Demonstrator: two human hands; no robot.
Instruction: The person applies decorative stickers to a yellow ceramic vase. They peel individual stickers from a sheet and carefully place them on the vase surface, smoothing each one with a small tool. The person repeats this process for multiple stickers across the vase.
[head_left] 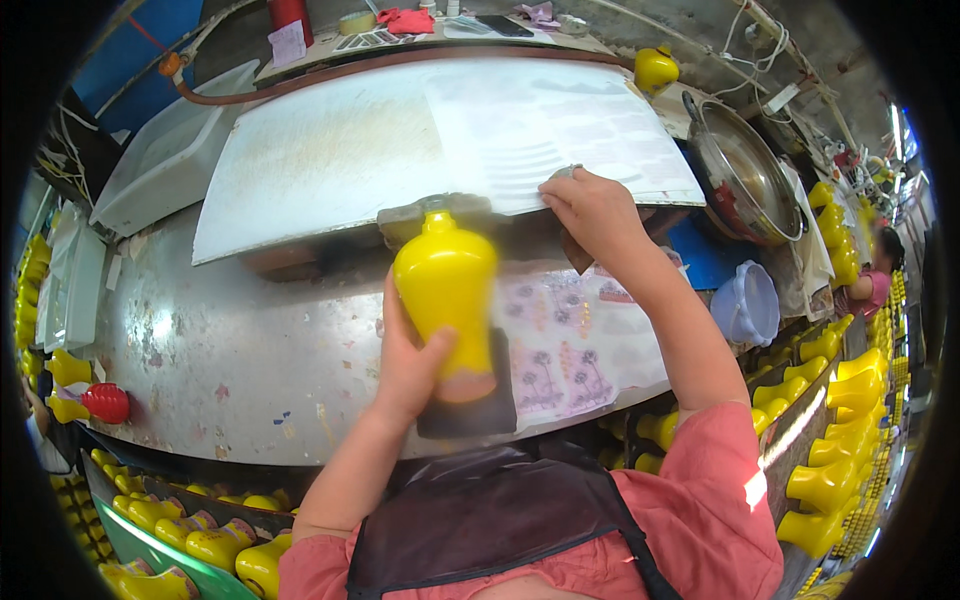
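Observation:
My left hand is wrapped round a glossy yellow vase, its thumb across the lower body. The vase leans with its narrow neck away from me, and a pinkish band shows at its foot. Its neck meets a grey, worn pad at the board's near edge, and a dark block lies under the foot. My right hand is at the near edge of the white sloping board, fingers closed together. Something small and greyish shows at its fingertips, too small to name. Printed flower decal sheets lie right of the vase.
Left stands a white plastic tub; a red ribbed object lies on the metal table. A metal basin and a pale blue bucket stand right. Yellow vases fill racks around me. Another person is at far right.

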